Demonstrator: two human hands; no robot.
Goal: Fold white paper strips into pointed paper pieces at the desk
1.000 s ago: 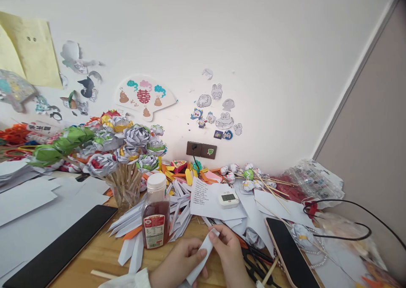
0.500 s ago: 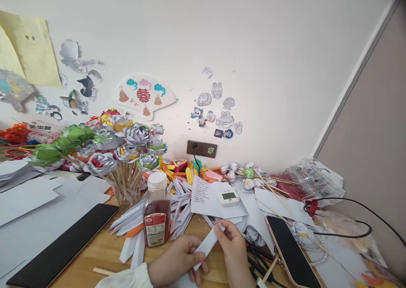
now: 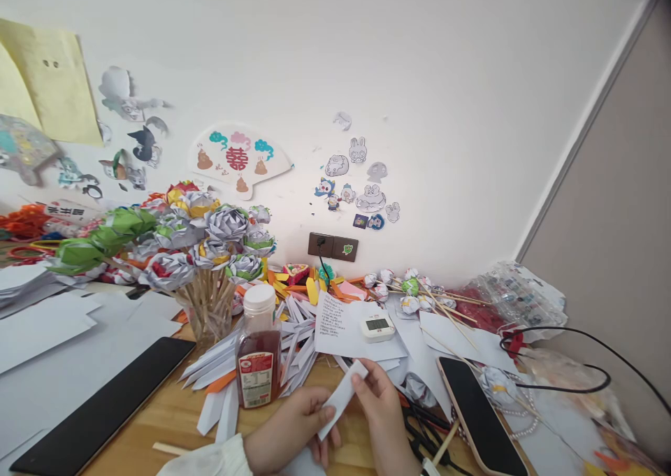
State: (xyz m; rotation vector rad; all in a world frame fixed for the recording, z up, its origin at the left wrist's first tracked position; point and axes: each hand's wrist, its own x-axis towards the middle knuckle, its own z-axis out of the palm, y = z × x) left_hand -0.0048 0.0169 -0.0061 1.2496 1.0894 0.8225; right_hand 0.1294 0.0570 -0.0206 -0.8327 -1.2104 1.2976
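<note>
Both hands pinch a white paper strip [image 3: 343,397] above the wooden bench [image 3: 162,420]: the left hand [image 3: 293,430] grips its lower end, the right hand [image 3: 380,409] its upper end, beside a bottle [image 3: 258,350].

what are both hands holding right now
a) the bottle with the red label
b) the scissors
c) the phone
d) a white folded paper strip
d: the left hand and right hand pinch a white folded paper strip between them above the table, while the scissors, phone and bottle lie or stand untouched nearby.
</note>
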